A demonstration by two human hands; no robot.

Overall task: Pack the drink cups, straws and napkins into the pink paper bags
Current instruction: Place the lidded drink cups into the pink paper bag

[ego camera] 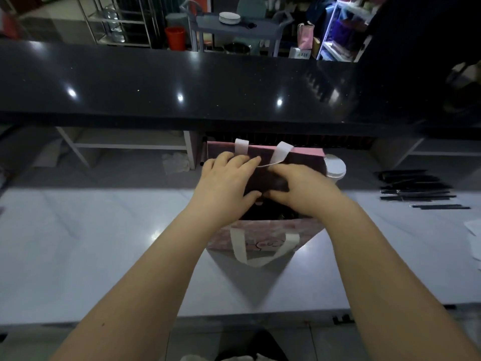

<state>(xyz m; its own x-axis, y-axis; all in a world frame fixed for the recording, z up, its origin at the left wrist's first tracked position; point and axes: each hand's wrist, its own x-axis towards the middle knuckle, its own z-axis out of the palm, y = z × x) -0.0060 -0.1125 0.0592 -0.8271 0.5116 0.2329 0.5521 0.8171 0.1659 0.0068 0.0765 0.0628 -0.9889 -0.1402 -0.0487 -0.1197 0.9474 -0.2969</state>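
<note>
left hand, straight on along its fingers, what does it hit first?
Probably the far wall of the pink paper bag, by its white handle: the left hand points forward and slightly right over the bag's mouth, fingertips close to it. Depth is unclear from one view.

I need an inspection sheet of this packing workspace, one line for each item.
Surface: white counter, glossy, with light reflections.
Job's things: pink paper bag upright, mouth open; white lidded cup behind its right corner; black straws lying to the right.
Clutter: white papers at the right edge.
Hands: left hand and right hand both at the bag's mouth; grip unclear.
Cables: nothing seen.
Surroundings: black raised counter behind; beyond it a cart with plates and a red bucket.
</note>
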